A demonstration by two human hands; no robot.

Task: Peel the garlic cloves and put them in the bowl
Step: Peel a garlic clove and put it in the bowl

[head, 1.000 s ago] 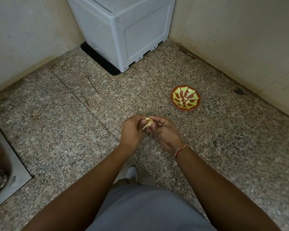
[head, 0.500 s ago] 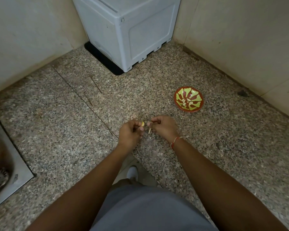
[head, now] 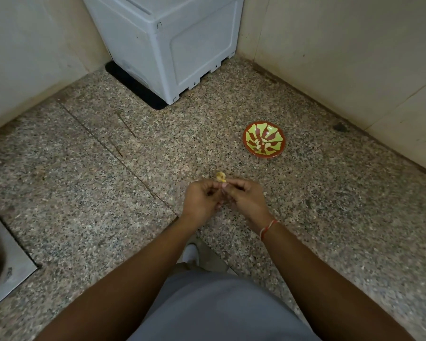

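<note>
2 hands meet over the speckled stone floor, my left hand and right hand both pinching the small pale-yellow garlic clove, so I judge peeling is underway, then a reach right-forward to the red-and-green patterned bowl.

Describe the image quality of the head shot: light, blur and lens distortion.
Head view: dim, even light with no glare and only soft shadows; the wide-angle lens bows the wall edges and the white appliance; the garlic clove at the fingertips is slightly blurred and small; the bowl reads sharp enough to show pale cloves inside.
</note>
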